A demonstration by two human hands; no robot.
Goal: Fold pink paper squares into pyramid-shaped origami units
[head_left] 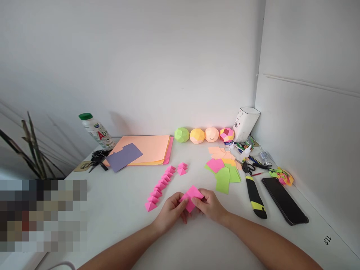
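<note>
Both my hands meet over the white table and pinch one folded pink paper piece (191, 197). My left hand (170, 213) grips its left side with curled fingers. My right hand (211, 205) grips its right side. To the left runs a row of several finished pink folded units (160, 186), and two more pink units (182, 168) sit beyond it. A loose pile of pink, green and orange paper squares (223, 171) lies to the right of my hands.
Four paper balls (204, 135) line the back wall beside a white box (245, 123). Orange and purple sheets (140, 152), a bottle (97, 131), and binder clips (98, 156) lie at left. A yellow-black cutter (255, 195), scissors (248, 167), a glue bottle (245, 153) and a black phone (284, 200) lie at right.
</note>
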